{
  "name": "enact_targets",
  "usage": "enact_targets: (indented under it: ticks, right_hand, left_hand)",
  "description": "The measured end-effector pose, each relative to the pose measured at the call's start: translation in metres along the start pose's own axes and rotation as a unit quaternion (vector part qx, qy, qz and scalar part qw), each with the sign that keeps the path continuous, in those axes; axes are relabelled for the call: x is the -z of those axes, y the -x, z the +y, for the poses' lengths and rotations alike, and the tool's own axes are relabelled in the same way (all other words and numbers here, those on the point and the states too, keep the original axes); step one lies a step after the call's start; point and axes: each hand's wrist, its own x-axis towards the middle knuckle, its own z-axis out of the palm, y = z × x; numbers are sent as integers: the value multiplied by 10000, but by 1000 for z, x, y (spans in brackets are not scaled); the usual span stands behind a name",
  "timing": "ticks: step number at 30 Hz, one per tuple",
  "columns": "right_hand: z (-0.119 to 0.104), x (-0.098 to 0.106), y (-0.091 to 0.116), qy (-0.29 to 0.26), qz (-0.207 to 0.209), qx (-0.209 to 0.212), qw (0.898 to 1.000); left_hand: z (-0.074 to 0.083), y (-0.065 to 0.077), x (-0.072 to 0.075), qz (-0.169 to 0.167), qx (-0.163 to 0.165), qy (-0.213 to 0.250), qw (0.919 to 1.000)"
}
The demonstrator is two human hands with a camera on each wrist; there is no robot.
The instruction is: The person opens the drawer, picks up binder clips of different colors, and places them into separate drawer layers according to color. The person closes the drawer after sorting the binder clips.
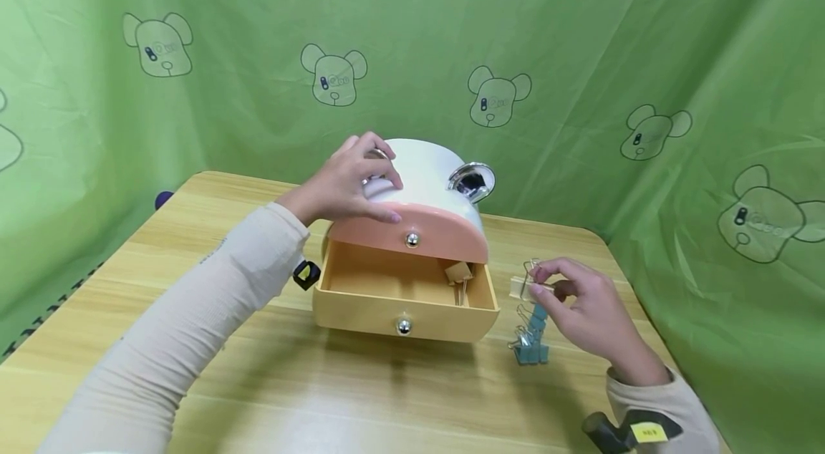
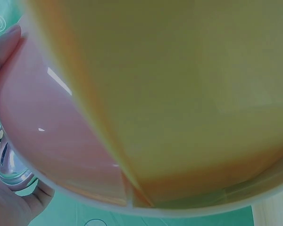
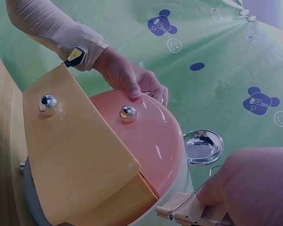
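Cream binder clip (image 1: 518, 288) is pinched between thumb and fingers of the right hand (image 1: 589, 311), right of the open yellow drawer (image 1: 361, 314). Drawer box (image 1: 422, 167) is gripped at upper left by the left hand (image 1: 351, 182), thumb laid on the pink front (image 1: 445, 230). Teal clips (image 1: 531, 352) are bunched on the counter (image 1: 309, 404) just below; contact with the cream one can't be told. Drawer floor is exposed left of the tan clip (image 1: 459, 272) inside. Drawer and teal clips are separated by a counter strip; right edge is near. Hands are set well apart, forearms angled in from lower corners.
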Motion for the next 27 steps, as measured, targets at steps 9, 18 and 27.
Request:
enact_targets:
  ticks: [9,18,27]
  right_hand:
    - [-2,-1,-5,-208,-2,102,9997]
    - [-9,-4,-9,-278,-47,86,9996]
    - [-14,-7,-13,-365,-90,165,9992]
  left_hand:
    - [1,0,0,-8,14,14,10000]
    - [0,1,-1,23,57,70,10000]
    - [0,1,-1,26,25,31,10000]
